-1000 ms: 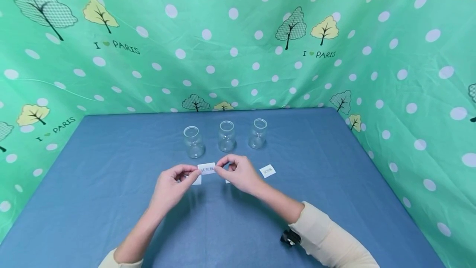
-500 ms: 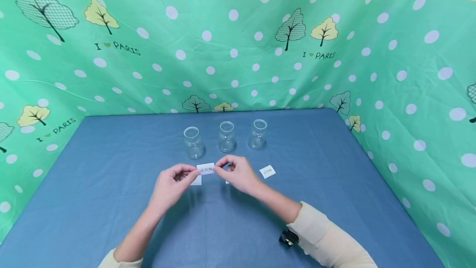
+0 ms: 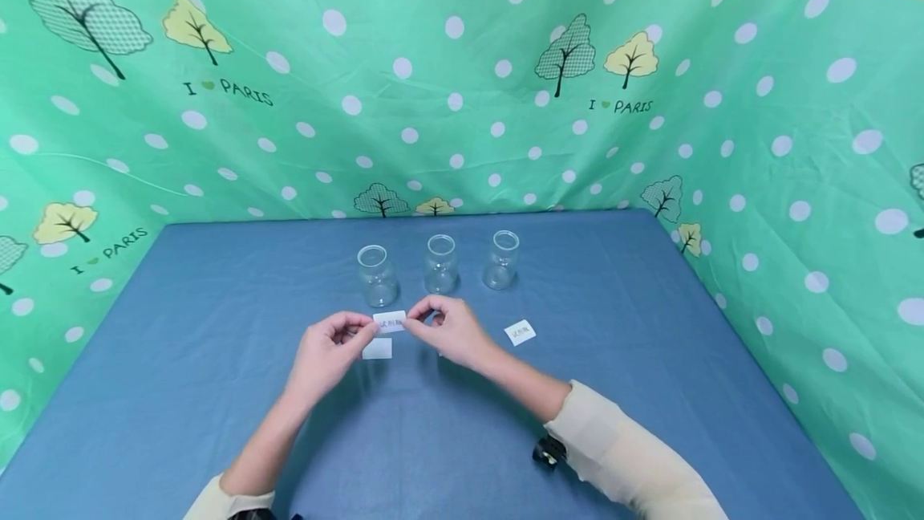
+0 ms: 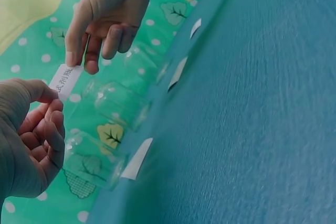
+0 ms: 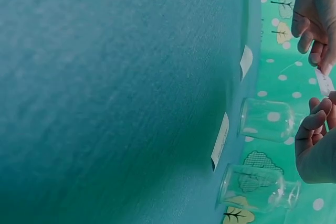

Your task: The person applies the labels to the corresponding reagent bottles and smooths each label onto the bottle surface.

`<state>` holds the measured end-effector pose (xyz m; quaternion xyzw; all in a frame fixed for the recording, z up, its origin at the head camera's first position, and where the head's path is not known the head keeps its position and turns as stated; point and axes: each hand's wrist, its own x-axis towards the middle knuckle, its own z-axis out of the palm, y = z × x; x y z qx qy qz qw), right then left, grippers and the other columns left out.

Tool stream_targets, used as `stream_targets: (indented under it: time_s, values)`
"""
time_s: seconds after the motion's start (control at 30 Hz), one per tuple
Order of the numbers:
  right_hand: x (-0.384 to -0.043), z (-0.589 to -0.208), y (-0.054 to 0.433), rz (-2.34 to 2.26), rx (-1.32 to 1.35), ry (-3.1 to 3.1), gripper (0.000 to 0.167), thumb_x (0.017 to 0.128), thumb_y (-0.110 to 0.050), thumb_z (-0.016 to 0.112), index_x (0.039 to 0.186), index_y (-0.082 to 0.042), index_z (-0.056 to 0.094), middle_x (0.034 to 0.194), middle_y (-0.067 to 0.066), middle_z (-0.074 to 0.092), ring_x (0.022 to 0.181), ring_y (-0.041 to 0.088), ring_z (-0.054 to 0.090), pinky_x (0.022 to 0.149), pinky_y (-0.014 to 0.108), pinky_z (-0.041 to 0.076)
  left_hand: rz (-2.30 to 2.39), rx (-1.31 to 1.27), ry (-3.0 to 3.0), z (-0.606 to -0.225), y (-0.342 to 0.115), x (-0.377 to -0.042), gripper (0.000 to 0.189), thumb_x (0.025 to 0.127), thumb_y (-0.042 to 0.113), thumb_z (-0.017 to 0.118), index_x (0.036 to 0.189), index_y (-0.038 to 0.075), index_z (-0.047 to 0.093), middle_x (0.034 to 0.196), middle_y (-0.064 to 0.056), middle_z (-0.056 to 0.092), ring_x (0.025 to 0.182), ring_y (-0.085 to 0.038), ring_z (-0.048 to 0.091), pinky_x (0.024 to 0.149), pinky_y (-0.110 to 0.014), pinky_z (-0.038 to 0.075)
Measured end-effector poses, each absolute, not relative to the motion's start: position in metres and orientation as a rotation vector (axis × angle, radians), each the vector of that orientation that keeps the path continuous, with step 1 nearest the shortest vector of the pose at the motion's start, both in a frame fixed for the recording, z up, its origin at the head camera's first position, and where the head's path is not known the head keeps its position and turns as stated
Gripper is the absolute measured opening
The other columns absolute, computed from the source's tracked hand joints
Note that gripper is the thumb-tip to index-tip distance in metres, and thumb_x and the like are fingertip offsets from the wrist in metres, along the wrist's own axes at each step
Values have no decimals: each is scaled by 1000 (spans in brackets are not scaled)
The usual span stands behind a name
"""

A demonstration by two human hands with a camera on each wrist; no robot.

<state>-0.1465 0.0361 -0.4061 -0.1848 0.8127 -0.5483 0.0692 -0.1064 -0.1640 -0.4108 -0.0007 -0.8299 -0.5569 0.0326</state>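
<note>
A small white paper label with handwritten characters is held up above the table, in front of the left jar. My left hand pinches its left end between thumb and index finger. At its right end, my right hand pinches it the same way. In the left wrist view the label spans the gap between both hands. Below it lies a white paper piece. A second lettered label lies to the right. Another paper piece is mostly hidden by my right hand.
Three clear glass jars stand upright in a row behind the hands: left jar, middle jar, right jar. A blue cloth covers the table. A green dotted curtain rises along its back and sides.
Both hands have shifted left and slightly away from me, carrying the label with them. More of the paper piece beneath shows now. The jars have not moved.
</note>
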Motion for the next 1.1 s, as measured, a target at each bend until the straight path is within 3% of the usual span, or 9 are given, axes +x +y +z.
stream_targets:
  time_s: [0.23, 0.47, 0.7, 1.1]
  values:
    - [-160, -411, 28, -1586, -603, 2513, 9, 86, -19, 67, 88, -9, 68, 85, 4, 68, 48, 6, 40, 45, 18, 34, -1707, -27, -2555, -420, -171, -118, 21, 86, 22, 68, 94, 3, 67, 79, -19, 63, 52, -10, 53, 51, -23, 45]
    - [-170, -414, 21, -1511, -578, 2565, 11, 86, -21, 67, 88, -10, 67, 82, 3, 67, 57, 9, 49, 51, 18, 39, -1684, -29, -2568, -428, -174, -125, 22, 87, 23, 67, 96, 2, 66, 76, -7, 61, 52, -6, 52, 49, -23, 46]
    - [-177, -416, 16, -1495, -570, 2556, 11, 85, -21, 67, 88, -10, 67, 82, 2, 67, 65, 16, 56, 56, 18, 44, -1667, 15, -2568, -429, -177, -131, 25, 88, 24, 66, 101, 3, 65, 83, -8, 63, 54, -9, 55, 50, -22, 46]
    - [-189, -425, 8, -1429, -531, 2621, 12, 86, -22, 66, 89, -11, 67, 82, 1, 67, 65, 6, 54, 58, 18, 45, -1572, 27, -2577, -437, -181, -144, 21, 88, 24, 65, 96, 5, 66, 80, -13, 64, 53, -6, 54, 49, -23, 45]
